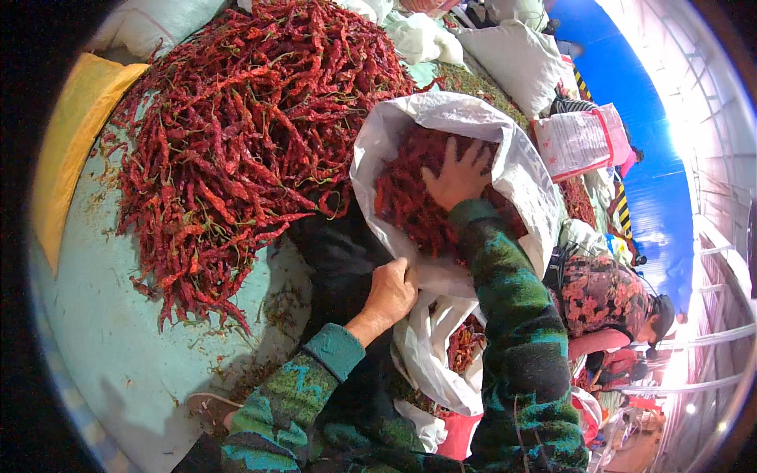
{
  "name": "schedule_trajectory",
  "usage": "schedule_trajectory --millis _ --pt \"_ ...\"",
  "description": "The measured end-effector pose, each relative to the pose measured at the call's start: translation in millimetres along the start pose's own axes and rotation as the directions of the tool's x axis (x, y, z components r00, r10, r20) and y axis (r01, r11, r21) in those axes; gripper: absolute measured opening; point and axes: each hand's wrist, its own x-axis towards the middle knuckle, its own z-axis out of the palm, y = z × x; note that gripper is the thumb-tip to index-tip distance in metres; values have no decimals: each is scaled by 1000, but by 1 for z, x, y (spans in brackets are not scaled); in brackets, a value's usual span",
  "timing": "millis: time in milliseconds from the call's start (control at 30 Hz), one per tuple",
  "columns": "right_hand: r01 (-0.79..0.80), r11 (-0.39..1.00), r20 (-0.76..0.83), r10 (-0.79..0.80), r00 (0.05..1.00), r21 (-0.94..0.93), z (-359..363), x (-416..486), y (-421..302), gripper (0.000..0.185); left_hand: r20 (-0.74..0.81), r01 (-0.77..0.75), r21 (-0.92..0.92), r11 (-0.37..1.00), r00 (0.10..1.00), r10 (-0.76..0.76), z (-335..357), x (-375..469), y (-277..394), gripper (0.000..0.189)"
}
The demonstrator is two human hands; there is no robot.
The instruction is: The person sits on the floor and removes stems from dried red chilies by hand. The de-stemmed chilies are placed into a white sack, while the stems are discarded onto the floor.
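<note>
A white woven sack (526, 177) stands with its mouth rolled back, partly filled with dried red chili peppers (408, 201). My left hand (387, 295) grips the near rim of this sack in a closed fist. Inside the mouth, my right hand (458, 180) lies on the peppers with fingers spread, the palm turned down and hidden. Left of the sack rises a large heap of dried red chilies (254, 130), many with green stems. Between my forearms, a second white sack (434, 343) with chilies in it sits close to my body.
A yellow sack (77, 148) lies left of the heap on a pale green ground sheet (118, 307). Full white sacks (514, 59) stand at the back. A printed white-and-red bag (579, 142) is beyond my sack. A person in a patterned top (597, 290) bends at the right.
</note>
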Motion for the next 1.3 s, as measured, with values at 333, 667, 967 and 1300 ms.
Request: schedule_trajectory --millis 333,667,967,1300 --pt "-27 999 126 30 992 -23 32 105 46 53 93 -50 -138 989 994 63 -7 -15 7 12" --pt "27 1000 -324 -28 946 -10 104 124 32 56 43 66 -154 986 997 -60 -11 16 16 12" --pt "65 997 138 -58 989 -48 20 72 42 65 -41 -108 -195 975 994 102 -21 -36 9 12" --pt "629 665 -104 -649 753 403 -96 -107 -139 15 -38 397 -169 902 912 -409 -156 -240 -26 15"
